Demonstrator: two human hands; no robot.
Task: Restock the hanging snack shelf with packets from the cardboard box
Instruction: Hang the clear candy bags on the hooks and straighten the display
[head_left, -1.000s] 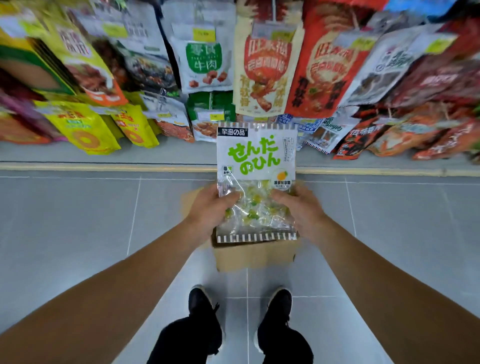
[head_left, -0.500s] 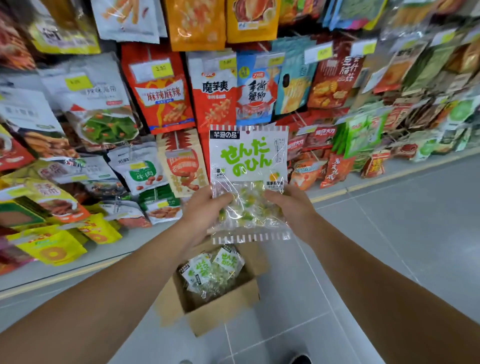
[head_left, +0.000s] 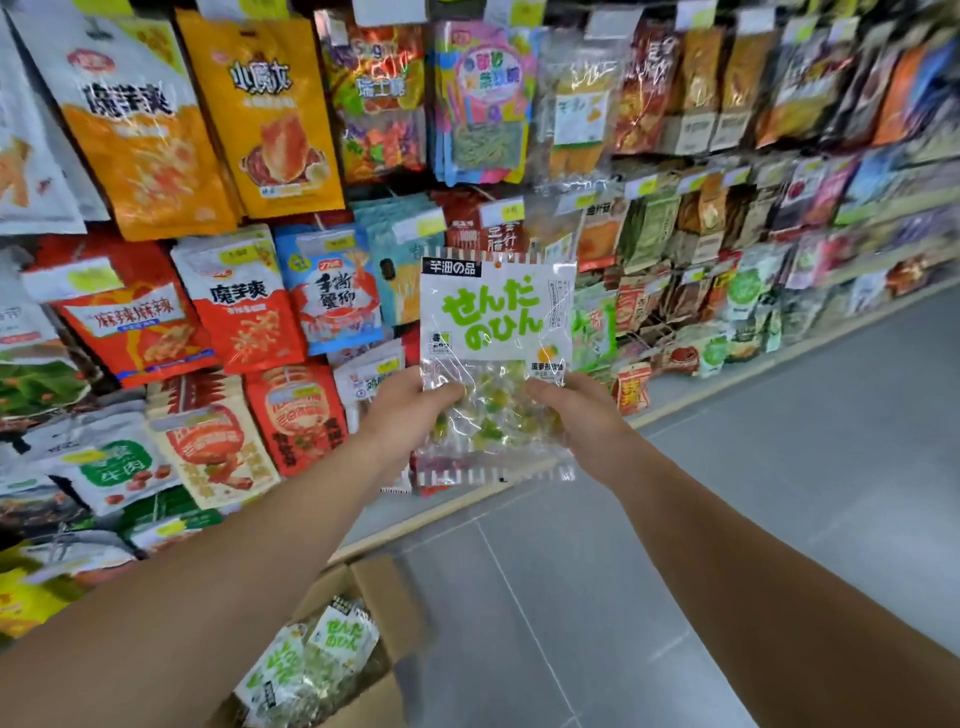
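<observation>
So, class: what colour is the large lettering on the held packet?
Lime green on white, on the candy packet; head view shows it best.

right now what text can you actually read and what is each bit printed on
"せんだのひん" in green: held candy packet, gripped by left hand and right hand.
"羊羽の品", roughly, on the black strip: same packet, top left.
"せんだ": packets in the cardboard box.
"魔芋爽": orange bag and red bag.
"麻辣麻辣": red packet.
"牛肉": green-label packet.
Price tags, small print and the right-hand shelves: too blurred.
</observation>
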